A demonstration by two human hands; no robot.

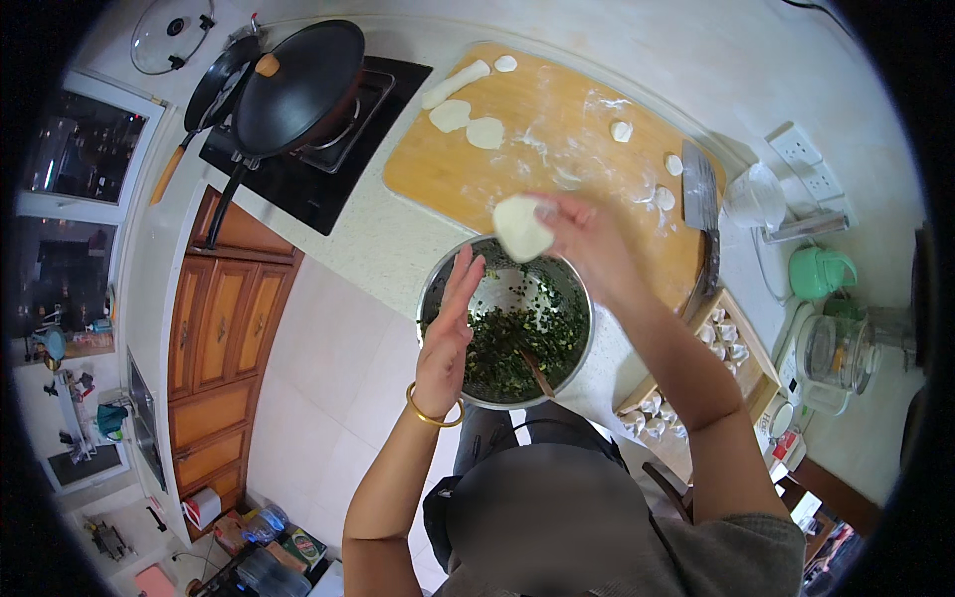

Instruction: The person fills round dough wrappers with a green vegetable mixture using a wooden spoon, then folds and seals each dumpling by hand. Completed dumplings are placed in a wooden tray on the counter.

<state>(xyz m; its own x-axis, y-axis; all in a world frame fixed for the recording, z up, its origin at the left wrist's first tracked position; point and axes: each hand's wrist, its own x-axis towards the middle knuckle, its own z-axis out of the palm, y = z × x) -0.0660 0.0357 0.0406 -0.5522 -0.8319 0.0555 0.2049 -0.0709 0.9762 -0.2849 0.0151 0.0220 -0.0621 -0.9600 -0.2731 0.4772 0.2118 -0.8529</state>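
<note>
My right hand (589, 242) pinches a round dough wrapper (520, 230) at its edge, over the far rim of a metal bowl (583, 274). Chopped green filling (507, 336) fills much of that bowl, and a wooden-handled utensil (539, 375) rests in it. My left hand (446, 332), a gold bangle (434, 419) at its wrist, is held edge-on above the bowl's left side with straight fingers and nothing in it. Beyond lies a floured wooden board (552, 127) bearing two flat wrappers (468, 125), a dough roll (456, 84) and several small dough pieces (664, 198).
A cleaver (700, 194) lies along the board's right edge. Wooden trays (762, 388) of folded dumplings (724, 339) stand at right, near a green jug (821, 270) and a glass kettle (835, 354). A lidded wok (302, 86) sits on the black cooktop (317, 194) at upper left.
</note>
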